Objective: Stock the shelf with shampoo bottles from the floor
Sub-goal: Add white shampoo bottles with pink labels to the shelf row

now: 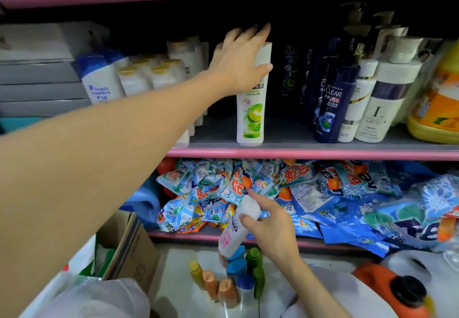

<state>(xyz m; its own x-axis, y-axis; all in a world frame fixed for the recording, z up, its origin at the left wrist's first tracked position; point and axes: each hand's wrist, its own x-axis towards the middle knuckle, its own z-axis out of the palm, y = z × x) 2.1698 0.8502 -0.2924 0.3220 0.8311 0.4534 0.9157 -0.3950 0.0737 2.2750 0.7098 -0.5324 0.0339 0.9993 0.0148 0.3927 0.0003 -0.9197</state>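
Note:
A white shampoo bottle with a green label [250, 116] stands upright on the grey shelf board [285, 141] with a pink front edge. My left hand [239, 62] is on its top, thumb in front of the cap and fingers stretched over it. Lower down, my right hand [267, 223] grips a white bottle with a pink label [234, 230], tilted, in front of the lower shelf. On the floor below stand several small bottles [231, 280] with yellow, orange, blue and green caps.
White bottles [149, 74] fill the shelf to the left, dark blue bottles [327, 99] and white ones [380, 99] to the right, with a gap between them. Detergent bags [310, 193] pile on the lower shelf. A cardboard box [129, 245] and jugs [397, 285] sit on the floor.

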